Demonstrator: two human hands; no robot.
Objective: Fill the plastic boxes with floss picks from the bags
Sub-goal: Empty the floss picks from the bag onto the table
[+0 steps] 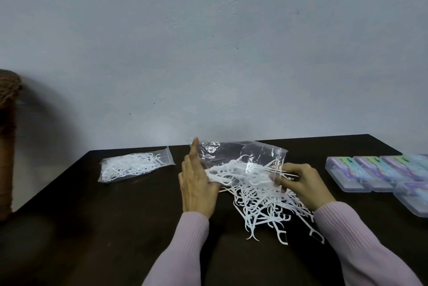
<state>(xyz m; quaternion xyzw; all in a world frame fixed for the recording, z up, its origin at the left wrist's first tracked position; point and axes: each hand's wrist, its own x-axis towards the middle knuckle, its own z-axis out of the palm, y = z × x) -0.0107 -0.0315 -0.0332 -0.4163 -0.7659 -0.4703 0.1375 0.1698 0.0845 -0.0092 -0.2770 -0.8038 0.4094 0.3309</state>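
Observation:
A clear zip bag (240, 154) lies tilted on the dark table (97, 227), and white floss picks (261, 202) spill out of its mouth into a loose pile in front of me. My left hand (196, 183) rests flat and open against the bag's left side. My right hand (301, 183) pinches the bag's right edge near the zip strip. A second clear bag (134, 165), shut and full of floss picks, lies at the left. Several clear plastic boxes (375, 173) with purple and green labels stand at the right.
A brown wrapped post or roll (8, 137) stands at the far left edge of the table. A grey wall rises right behind the table's back edge.

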